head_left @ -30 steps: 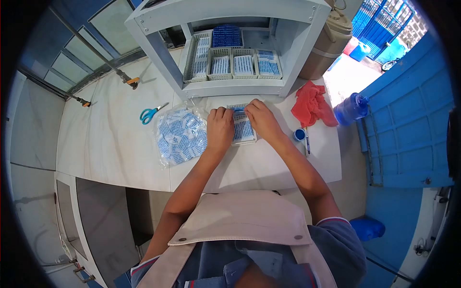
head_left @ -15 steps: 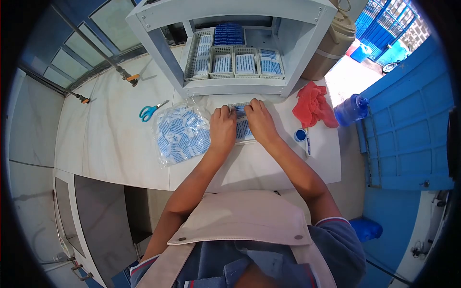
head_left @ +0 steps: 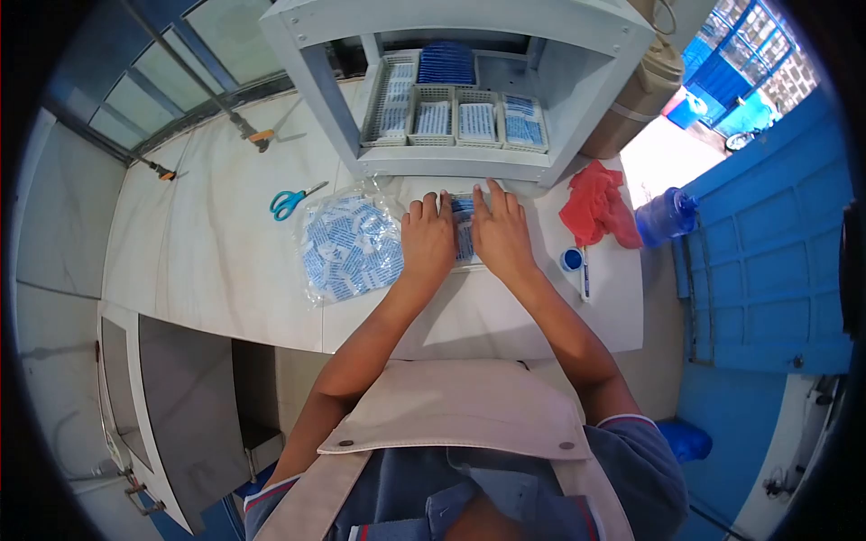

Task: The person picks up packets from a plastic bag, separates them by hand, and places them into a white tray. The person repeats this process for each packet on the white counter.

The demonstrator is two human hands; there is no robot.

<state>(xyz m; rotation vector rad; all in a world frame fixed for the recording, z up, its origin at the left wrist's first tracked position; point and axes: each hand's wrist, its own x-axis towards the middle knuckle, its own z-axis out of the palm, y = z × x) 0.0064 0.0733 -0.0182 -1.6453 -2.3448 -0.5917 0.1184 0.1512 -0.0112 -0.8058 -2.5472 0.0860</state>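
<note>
A light basket (head_left: 465, 267) of blue-and-white printed packets (head_left: 465, 236) lies on the counter between my two hands. My left hand (head_left: 428, 236) rests along its left side with the fingers extended forward. On the other side, my right hand (head_left: 502, 230) lies over the right edge, its fingers stretched out and slightly apart. Both hands partly hide the basket. Just left of my left hand is a clear plastic bag (head_left: 352, 245) full of similar packets. Teal-handled scissors (head_left: 285, 205) lie beyond the bag's upper left.
A grey shelf (head_left: 451, 165) holding several packet baskets (head_left: 431, 120) stands behind my hands. To the right are a red cloth (head_left: 595, 203), a blue-filled small pot (head_left: 571, 260), a white pen-like item (head_left: 585, 279) and a blue water bottle (head_left: 666, 216). A beige jug (head_left: 631, 99) stands behind.
The fingers of both hands have straightened from a curled pose over the basket. The view has shifted slightly, so the shelf and counter items appear further right.
</note>
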